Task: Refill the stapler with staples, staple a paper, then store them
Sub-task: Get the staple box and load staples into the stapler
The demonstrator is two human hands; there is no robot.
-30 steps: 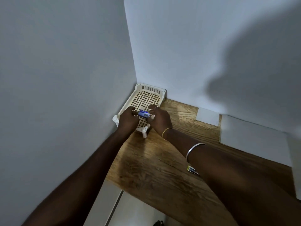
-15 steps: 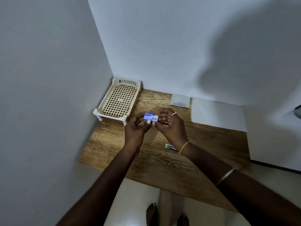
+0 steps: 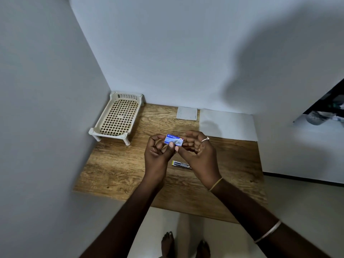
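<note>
A person's two bare hands held a small blue staple box (image 3: 173, 140) above the middle of a wooden worktop (image 3: 115, 168) set into a corner of pale walls. The left hand (image 3: 158, 153) gripped the box's left end, fingers (image 3: 170, 145) curled and thumb pressed to its near edge; the right hand (image 3: 199, 155), a ring on one finger, pinched the right end with its thumb and fingertips. On the worktop just below the hands, a slim stapler (image 3: 180, 164) with a yellow end lay flat, partly hidden by the right hand. A cream plastic lattice tray (image 3: 104, 125) on short legs stood against the left wall in the far corner, well apart from the hands. A small white paper (image 3: 186, 113) lay by the back wall, beside a larger white sheet (image 3: 230, 125). Bare feet (image 3: 168, 244) showed on the floor below.
</note>
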